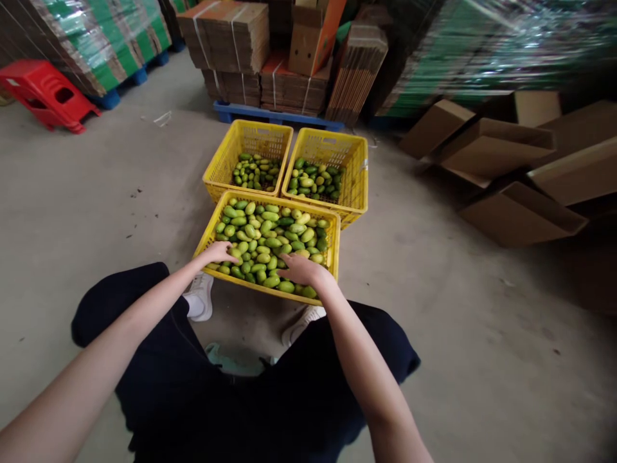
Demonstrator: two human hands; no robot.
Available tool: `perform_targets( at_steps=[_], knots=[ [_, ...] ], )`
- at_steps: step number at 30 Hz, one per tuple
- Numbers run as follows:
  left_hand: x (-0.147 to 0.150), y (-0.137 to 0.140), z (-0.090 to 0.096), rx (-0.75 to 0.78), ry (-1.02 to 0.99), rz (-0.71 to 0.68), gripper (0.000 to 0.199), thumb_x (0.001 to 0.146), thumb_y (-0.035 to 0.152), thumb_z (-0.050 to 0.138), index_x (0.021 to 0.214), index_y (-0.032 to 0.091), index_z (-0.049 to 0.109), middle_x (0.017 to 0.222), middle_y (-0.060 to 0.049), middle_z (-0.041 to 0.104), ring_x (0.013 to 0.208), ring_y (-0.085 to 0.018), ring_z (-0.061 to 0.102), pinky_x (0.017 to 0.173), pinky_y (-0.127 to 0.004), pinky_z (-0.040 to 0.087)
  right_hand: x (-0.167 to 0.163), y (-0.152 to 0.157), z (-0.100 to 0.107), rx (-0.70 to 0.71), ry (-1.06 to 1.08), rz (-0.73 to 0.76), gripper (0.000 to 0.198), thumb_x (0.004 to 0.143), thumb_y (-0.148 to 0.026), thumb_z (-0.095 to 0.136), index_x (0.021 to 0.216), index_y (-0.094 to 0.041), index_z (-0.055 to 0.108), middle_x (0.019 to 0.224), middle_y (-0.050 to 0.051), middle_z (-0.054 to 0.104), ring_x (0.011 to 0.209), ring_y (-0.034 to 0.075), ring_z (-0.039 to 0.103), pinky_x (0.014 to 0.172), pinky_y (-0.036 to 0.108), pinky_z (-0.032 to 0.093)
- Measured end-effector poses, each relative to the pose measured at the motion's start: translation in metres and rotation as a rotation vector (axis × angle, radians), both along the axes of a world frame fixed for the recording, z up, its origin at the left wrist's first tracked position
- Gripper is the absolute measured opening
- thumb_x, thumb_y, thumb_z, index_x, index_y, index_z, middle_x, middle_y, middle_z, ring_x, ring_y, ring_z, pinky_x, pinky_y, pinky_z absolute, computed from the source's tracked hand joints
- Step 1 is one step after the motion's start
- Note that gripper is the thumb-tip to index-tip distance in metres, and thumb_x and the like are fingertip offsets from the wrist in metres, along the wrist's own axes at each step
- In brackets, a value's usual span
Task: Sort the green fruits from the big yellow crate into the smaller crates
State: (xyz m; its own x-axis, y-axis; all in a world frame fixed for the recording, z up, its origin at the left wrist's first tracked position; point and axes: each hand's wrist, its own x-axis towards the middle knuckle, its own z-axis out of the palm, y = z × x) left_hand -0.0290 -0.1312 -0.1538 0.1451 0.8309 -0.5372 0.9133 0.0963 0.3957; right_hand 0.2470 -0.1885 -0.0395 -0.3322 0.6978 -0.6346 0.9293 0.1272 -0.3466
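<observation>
A yellow plastic crate (334, 244) stands in front of my knees, filled with green and yellowish oval fruit that look like small mangoes (268, 242). At the crate's left side, my left hand (220, 253) reaches over the rim, thumb and fingers apart, touching or just above the fruit. My right hand (299, 269) is over the fruit on the near right, its fingers spread and nothing visibly held. Behind this crate are two deeper yellow crates, a left one (216, 161) and a right one (357, 183), each with fewer of the same fruit low inside.
Bundled flat cardboard (226, 38) is stacked on a blue pallet (279, 118) beyond the crates. Open cardboard boxes (501, 148) lie at the right. A red plastic stool (45, 93) stands at the far left, near wrapped green-and-brown stacks (116, 38). My shoes (201, 296) flank the front crate.
</observation>
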Motion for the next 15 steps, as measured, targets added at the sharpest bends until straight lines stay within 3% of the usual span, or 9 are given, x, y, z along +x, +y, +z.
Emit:
perform_targets(
  at_steps=[2, 4, 6, 8, 11, 13, 15],
  knots=[
    [0.024, -0.001, 0.019, -0.060, -0.156, -0.017, 0.044, 0.061, 0.039, 0.084, 0.098, 0.020, 0.070, 0.084, -0.001, 0.072, 0.088, -0.023, 0.068, 0.078, -0.027, 0.049, -0.005, 0.001, 0.001, 0.011, 0.105, -0.020, 0.068, 0.092, -0.035, 0.058, 0.151, -0.012, 0.032, 0.150, 0.023, 0.045, 0.137, 0.032, 0.048, 0.107, 0.037, 0.040],
    [0.052, -0.003, 0.039, -0.203, -0.472, -0.016, 0.036, 0.066, 0.037, 0.081, 0.093, 0.017, 0.071, 0.084, -0.002, 0.072, 0.089, -0.023, 0.067, 0.079, -0.027, 0.049, -0.009, 0.001, 0.003, 0.070, 0.239, -0.054, 0.077, 0.087, -0.031, 0.066, 0.152, -0.014, 0.027, 0.151, 0.022, 0.043, 0.136, 0.030, 0.049, 0.106, 0.036, 0.041],
    [0.075, -0.006, 0.058, -0.319, -0.715, -0.017, 0.028, 0.071, 0.037, 0.077, 0.087, 0.015, 0.071, 0.082, -0.004, 0.072, 0.090, -0.023, 0.067, 0.081, -0.029, 0.050, -0.012, 0.002, 0.005, 0.130, 0.378, -0.097, 0.069, 0.085, -0.028, 0.067, 0.145, -0.016, 0.036, 0.136, 0.018, 0.059, 0.124, 0.027, 0.059, 0.099, 0.035, 0.046],
    [0.087, -0.006, 0.068, -0.448, -0.861, 0.022, 0.026, 0.079, 0.040, 0.070, 0.085, 0.014, 0.071, 0.080, -0.005, 0.072, 0.090, -0.023, 0.067, 0.084, -0.031, 0.051, -0.012, 0.002, 0.008, 0.163, 0.476, -0.188, 0.047, 0.087, -0.028, 0.064, 0.130, -0.017, 0.048, 0.106, 0.011, 0.072, 0.099, 0.023, 0.069, 0.085, 0.033, 0.052],
    [0.088, -0.002, 0.060, -0.575, -0.890, 0.140, 0.041, 0.091, 0.048, 0.049, 0.089, 0.014, 0.072, 0.088, -0.009, 0.075, 0.096, -0.024, 0.068, 0.088, -0.034, 0.051, -0.008, 0.003, 0.011, 0.185, 0.577, -0.419, 0.031, 0.088, -0.035, 0.061, 0.113, -0.019, 0.053, 0.074, 0.000, 0.067, 0.061, 0.017, 0.065, 0.062, 0.029, 0.052],
    [0.083, -0.001, 0.040, -0.459, -0.726, 0.226, 0.040, 0.091, 0.046, 0.046, 0.087, 0.015, 0.071, 0.090, -0.010, 0.075, 0.100, -0.025, 0.068, 0.089, -0.035, 0.051, -0.004, 0.005, 0.012, 0.225, 0.652, -0.556, 0.031, 0.085, -0.040, 0.062, 0.108, -0.020, 0.053, 0.068, -0.003, 0.062, 0.051, 0.014, 0.059, 0.056, 0.027, 0.050],
    [0.081, -0.004, 0.014, -0.271, -0.534, 0.285, 0.024, 0.083, 0.039, 0.059, 0.079, 0.017, 0.069, 0.087, -0.010, 0.074, 0.103, -0.026, 0.066, 0.091, -0.035, 0.050, 0.002, 0.006, 0.014, 0.299, 0.696, -0.645, 0.029, 0.083, -0.041, 0.063, 0.103, -0.022, 0.053, 0.067, -0.004, 0.060, 0.052, 0.014, 0.059, 0.056, 0.027, 0.051]
  ],
)
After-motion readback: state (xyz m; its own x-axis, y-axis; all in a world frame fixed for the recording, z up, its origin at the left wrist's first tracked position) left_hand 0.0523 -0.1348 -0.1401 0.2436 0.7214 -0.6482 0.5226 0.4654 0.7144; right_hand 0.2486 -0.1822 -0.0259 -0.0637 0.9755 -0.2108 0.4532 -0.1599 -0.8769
